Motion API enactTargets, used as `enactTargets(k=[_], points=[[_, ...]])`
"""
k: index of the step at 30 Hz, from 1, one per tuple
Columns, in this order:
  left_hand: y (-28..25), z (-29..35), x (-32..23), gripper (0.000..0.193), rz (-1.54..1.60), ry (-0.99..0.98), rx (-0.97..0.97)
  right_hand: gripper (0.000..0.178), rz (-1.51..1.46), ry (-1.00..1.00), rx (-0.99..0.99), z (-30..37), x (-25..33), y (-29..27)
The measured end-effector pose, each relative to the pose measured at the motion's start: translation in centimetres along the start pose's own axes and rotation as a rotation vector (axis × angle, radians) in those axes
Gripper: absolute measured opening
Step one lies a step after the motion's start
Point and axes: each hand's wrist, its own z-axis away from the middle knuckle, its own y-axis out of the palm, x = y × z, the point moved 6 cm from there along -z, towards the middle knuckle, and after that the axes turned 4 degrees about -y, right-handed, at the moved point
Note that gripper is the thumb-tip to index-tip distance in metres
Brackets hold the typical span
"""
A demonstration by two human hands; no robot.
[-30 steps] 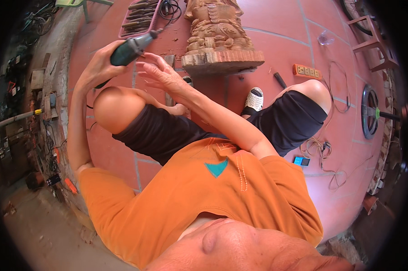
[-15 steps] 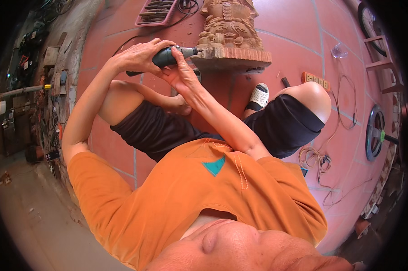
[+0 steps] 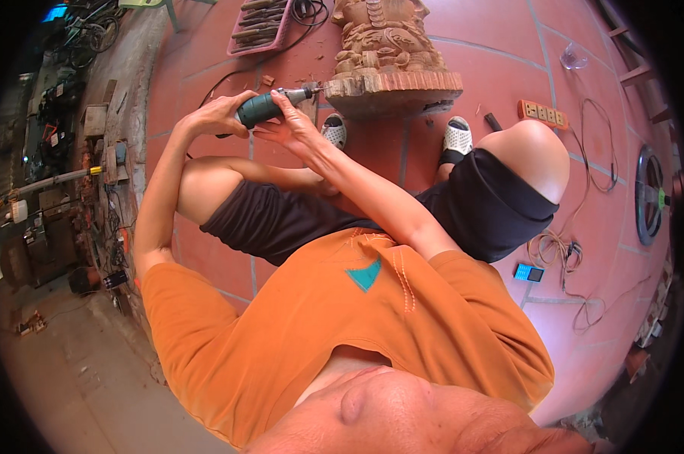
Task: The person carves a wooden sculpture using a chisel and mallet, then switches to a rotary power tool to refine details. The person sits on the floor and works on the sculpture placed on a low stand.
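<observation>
Both hands grip a dark green rotary tool (image 3: 257, 110) with a grey nose and a thin bit. My left hand (image 3: 219, 116) wraps round the tool's rear body. Nearer the nose, my right hand (image 3: 295, 129) steadies it with thumb and fingers, palm partly turned up. The bit points right, at the left end of the base (image 3: 395, 85) of a carved wooden sculpture (image 3: 391, 54); whether it touches the wood I cannot tell. The sculpture lies on the red tiled floor, its flat base toward me, its far end cut off by the picture's top edge.
A pink basket (image 3: 285, 39) of chisel-like tools lies beyond my left hand, beside a coiled black cable (image 3: 308, 10). Right of the sculpture are an orange power strip (image 3: 542, 113), a clear cup (image 3: 573, 56) and loose cords (image 3: 557, 250). A blue phone (image 3: 529, 272) lies by my right knee.
The whole view has shifted a little. The tool and both hands have drawn slightly left relative to the sculpture, so the bit now sits at the base's left edge. Both hands keep their grip.
</observation>
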Motion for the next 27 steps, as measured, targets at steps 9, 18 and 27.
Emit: enactTargets(k=[9, 18, 27], points=[[0.4, -0.7, 1.1, 0.078, -0.011, -0.046, 0.054, 0.068, -0.029, 0.082, 0.032, -0.9, -1.7, -2.2], [-0.8, -1.9, 1.0, 0.081, -0.016, -0.070, 0.092, 0.062, -0.046, 0.090, 0.078, -0.9, -0.3, -1.3], [-1.2, -2.7, 0.7, 0.081, -0.059, -0.026, 0.087, 0.062, -0.074, 0.101, 0.067, -0.7, -0.1, -1.2]])
